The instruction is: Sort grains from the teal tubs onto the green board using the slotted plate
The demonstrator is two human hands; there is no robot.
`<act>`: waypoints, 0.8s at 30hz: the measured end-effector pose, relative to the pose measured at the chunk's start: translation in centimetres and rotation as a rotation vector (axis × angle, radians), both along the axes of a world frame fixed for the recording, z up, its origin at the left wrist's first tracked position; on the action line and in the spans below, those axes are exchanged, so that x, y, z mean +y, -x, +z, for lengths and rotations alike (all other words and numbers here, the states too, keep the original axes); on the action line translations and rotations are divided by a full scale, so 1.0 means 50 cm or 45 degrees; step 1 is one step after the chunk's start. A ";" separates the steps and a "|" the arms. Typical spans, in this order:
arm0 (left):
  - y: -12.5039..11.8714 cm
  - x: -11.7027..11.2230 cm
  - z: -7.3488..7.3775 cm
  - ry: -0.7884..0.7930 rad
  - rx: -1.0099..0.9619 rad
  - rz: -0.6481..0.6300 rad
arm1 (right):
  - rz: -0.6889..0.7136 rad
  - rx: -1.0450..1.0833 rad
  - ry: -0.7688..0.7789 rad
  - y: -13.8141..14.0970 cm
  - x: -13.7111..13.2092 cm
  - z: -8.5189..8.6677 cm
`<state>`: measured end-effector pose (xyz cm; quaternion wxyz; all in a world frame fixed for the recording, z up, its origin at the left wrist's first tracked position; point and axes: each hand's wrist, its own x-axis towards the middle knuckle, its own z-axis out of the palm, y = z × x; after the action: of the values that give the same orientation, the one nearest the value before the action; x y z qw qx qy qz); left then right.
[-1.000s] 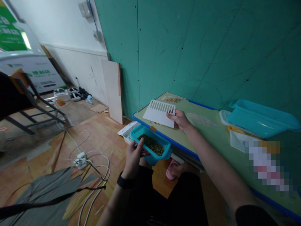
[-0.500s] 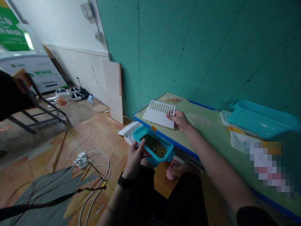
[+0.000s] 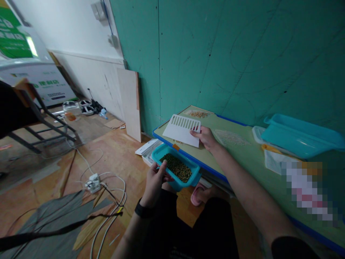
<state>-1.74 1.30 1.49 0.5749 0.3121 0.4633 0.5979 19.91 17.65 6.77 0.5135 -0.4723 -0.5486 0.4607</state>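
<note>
My left hand (image 3: 156,178) grips the near side of a small blue plastic container (image 3: 196,172), thumb over its rim. Inside lie green beans (image 3: 167,160) and yellowish-brown beans or grains (image 3: 183,172). The container is just below the blue edge of the green tabletop (image 3: 205,155). My right hand (image 3: 204,137) pinches the right side of a white slotted scraper (image 3: 181,135), held flat at the table's left end. A few yellow kernels (image 3: 178,141) show beside the scraper's lower edge.
On the table are a pile of yellow kernels (image 3: 198,114), a spread of white grains (image 3: 231,138) and a larger blue bin (image 3: 302,135) at the right. A green wall (image 3: 188,54) borders the back. Cables and a power strip (image 3: 93,182) lie on the floor at left.
Almost nothing differs. Both hands keep their hold on the container and the scraper, with only a very slight shift.
</note>
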 end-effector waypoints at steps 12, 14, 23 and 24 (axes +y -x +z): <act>0.001 0.002 -0.012 -0.020 0.001 0.002 | 0.032 -0.040 -0.017 0.003 -0.002 -0.003; 0.001 0.002 -0.011 -0.019 -0.013 0.002 | 0.030 -0.038 -0.013 0.003 -0.003 -0.003; 0.003 0.003 -0.022 -0.024 -0.020 -0.006 | 0.086 -0.023 -0.022 0.017 -0.012 -0.002; 0.004 0.003 -0.024 -0.022 -0.013 -0.011 | 0.092 -0.026 -0.024 0.019 -0.013 -0.002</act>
<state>-1.93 1.44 0.31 0.5771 0.3160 0.4538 0.6010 18.96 17.01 6.65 0.4953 -0.4520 -0.5749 0.4688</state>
